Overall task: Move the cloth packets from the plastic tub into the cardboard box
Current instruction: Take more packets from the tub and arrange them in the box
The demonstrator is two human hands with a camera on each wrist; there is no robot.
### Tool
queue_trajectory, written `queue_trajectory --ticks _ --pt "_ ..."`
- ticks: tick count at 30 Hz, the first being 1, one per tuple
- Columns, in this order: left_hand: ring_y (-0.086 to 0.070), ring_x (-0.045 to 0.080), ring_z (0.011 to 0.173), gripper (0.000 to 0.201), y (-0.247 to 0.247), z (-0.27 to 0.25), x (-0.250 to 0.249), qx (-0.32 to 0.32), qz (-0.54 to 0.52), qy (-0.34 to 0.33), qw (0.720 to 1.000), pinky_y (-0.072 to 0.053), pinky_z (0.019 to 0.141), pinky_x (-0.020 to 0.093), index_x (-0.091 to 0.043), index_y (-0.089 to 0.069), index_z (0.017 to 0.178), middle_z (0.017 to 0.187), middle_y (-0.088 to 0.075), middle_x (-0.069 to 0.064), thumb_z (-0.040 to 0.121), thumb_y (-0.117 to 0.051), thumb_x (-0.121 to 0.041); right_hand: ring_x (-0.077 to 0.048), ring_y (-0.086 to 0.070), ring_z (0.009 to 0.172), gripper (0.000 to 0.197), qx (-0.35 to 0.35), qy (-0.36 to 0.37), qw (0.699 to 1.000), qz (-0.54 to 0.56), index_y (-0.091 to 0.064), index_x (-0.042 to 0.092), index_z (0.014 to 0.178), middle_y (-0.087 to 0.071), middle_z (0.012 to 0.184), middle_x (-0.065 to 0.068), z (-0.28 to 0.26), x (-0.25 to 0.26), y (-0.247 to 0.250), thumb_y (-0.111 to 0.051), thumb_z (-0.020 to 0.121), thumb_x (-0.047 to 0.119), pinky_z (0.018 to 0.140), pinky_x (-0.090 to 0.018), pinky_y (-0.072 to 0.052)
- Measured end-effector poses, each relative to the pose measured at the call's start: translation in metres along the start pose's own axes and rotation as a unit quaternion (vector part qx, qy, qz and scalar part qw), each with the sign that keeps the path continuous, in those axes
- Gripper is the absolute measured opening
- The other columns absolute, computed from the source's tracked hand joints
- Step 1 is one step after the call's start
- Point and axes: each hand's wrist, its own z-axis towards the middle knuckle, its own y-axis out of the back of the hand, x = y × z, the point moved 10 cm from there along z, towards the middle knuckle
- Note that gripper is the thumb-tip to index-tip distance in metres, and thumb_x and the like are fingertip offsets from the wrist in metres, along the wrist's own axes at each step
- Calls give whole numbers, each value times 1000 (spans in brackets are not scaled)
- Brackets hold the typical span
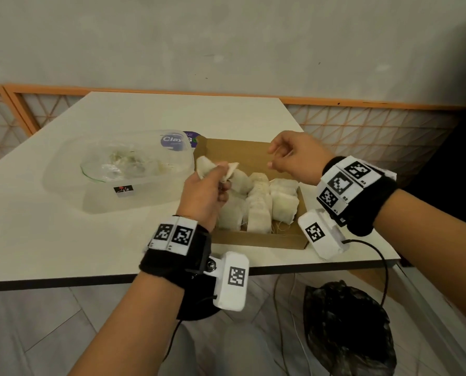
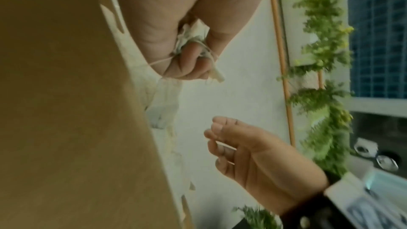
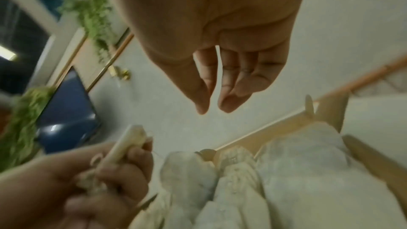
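Note:
My left hand (image 1: 216,183) grips a cream cloth packet (image 1: 207,165) and holds it above the left edge of the cardboard box (image 1: 256,240). The left wrist view shows that packet (image 2: 192,31) crumpled in the fist, with its string wound round the fingers (image 2: 187,62). My right hand (image 1: 273,158) hovers over the far part of the box, fingers loosely bent and holding nothing; the right wrist view shows its thumb and fingertips (image 3: 226,105) apart. Several packets (image 1: 267,202) stand packed in the box's near half. The clear plastic tub (image 1: 71,183) sits left of the box with a few packets (image 1: 134,165) inside.
A crumpled clear bag (image 1: 107,164) lies in the tub. A lid with a purple label (image 1: 173,141) rests behind the tub. The white table (image 1: 63,240) ends just in front of the box. A black bag (image 1: 345,329) and cables lie on the floor below.

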Motion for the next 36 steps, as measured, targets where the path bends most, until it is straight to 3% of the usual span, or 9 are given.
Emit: queue_trajectory --ticks 3,9,13,17,20,23,26,30,36 --pt "-45 2 45 9 7 2 2 17 -101 37 994 -30 37 12 -6 -56 99 70 -50 1 96 -48 -10 -20 -60 82 32 45 46 992 -111 -52 28 108 -62 84 0 -1 25 -21 -63 81 14 80 -33 -49" --pt "-44 2 45 14 -4 -3 0 73 -103 61 990 -29 37 11 -5 -57 96 66 -50 1 97 -44 -10 -12 -45 77 62 181 72 953 -232 -40 21 134 -39 72 14 -3 53 -79 -69 80 31 57 -22 -32" --pt "-43 1 46 13 -22 -8 -8 139 -64 75 985 -29 37 10 -7 -56 92 67 -54 0 97 -44 -10 -13 -45 79 36 174 81 949 -250 -55 11 121 -59 97 0 -3 65 -78 -59 88 23 51 -8 -28" --pt "-42 1 45 17 -26 -8 -17 151 -43 90 984 -26 38 10 -9 -56 84 64 -53 -2 97 -46 -12 -8 -53 64 6 140 48 971 -190 -63 19 90 -57 70 11 6 54 -57 -63 84 20 55 -11 -40" --pt "-40 2 42 19 -8 1 -18 103 -65 92 988 -26 37 10 -13 -53 79 63 -46 -2 96 -50 -18 -11 -64 68 30 116 22 988 -97 -71 8 83 -70 72 0 9 40 -33 -67 79 38 68 -26 -50" --pt "-38 2 40 16 11 9 -16 54 -90 83 991 -27 36 11 -12 -54 82 64 -41 -2 96 -52 -19 -12 -69 74 47 97 -14 995 9 -74 9 77 -74 77 -1 4 25 -18 -61 78 54 76 -25 -53" --pt "-38 1 40 12 17 11 -15 27 -113 59 992 -29 36 12 -12 -55 85 64 -41 -3 95 -54 -18 -12 -68 73 34 107 2 994 -29 -75 13 72 -74 76 -1 -2 19 -11 -64 80 45 77 -25 -52" --pt "-39 2 42 7 17 11 -13 16 -159 31 987 -29 38 13 -14 -55 87 61 -48 -3 94 -54 -17 -8 -50 58 8 115 35 978 -169 -72 18 80 -61 65 3 -12 17 -10 -70 78 25 57 -20 -39" --pt "-39 2 43 8 15 9 -9 37 -200 26 979 -29 38 13 -14 -57 86 64 -47 -4 94 -54 -17 -16 -49 73 38 76 26 971 -224 -55 18 112 -56 84 -1 -12 -9 -1 -66 77 8 61 -26 -35"
